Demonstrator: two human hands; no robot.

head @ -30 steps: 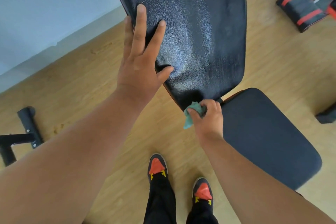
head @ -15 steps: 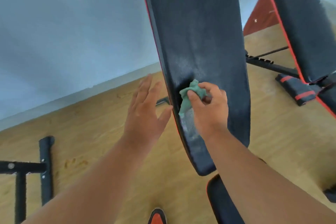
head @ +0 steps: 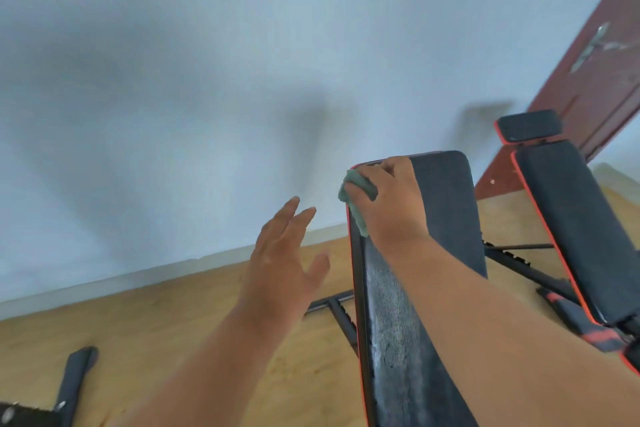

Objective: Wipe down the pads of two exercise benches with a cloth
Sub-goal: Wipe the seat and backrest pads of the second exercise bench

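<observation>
The near bench's black back pad (head: 446, 218) with red piping rises steeply at centre. My right hand (head: 391, 204) presses a green cloth (head: 356, 198) against the pad's top left corner. A damp, shiny streak runs down the pad's left side below the cloth. My left hand (head: 284, 260) hovers open in the air left of the pad, fingers spread, touching nothing. A second black bench pad (head: 568, 229) with a small headrest (head: 528, 126) leans at the right.
A pale wall fills the background, with a dark red door (head: 595, 80) at the right. Black frame bars (head: 332, 308) lie on the wooden floor behind the near bench. Another black bar (head: 74, 381) lies at the lower left.
My right hand has slid the cloth up the pad from its lower end to its top corner. My left hand has come off the pad's edge and lifted free. The view has tilted upward.
</observation>
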